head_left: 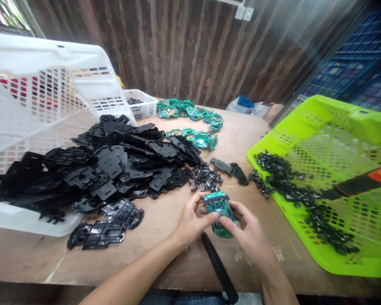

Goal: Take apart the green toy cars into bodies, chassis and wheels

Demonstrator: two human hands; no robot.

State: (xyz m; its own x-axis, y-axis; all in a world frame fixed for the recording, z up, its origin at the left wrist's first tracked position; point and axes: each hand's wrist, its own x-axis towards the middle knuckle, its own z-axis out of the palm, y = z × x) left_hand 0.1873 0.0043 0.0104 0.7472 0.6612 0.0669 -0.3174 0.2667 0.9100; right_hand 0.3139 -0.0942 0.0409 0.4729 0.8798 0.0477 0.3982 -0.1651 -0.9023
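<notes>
A shiny green toy car body (220, 205) is held between both hands above the table. My left hand (193, 220) grips its left side, thumb on top. On its right side is my right hand (244, 224), with the thumb pressed on the top and the fingers curled round the edge. Below the car, a black handle (219, 269) lies on the table, its upper end close to the hands. Just beyond the hands sits a small pile of wheels on metal axles (205, 178). The car's underside is hidden.
Black chassis plates (111, 161) spill from a tipped white basket (51, 46). More green car bodies (193, 111) stand behind, near a small white basket (150, 106). At right, a lime-green basket (346, 264) holds black wheels (276, 169) and an orange-black tool (362, 182).
</notes>
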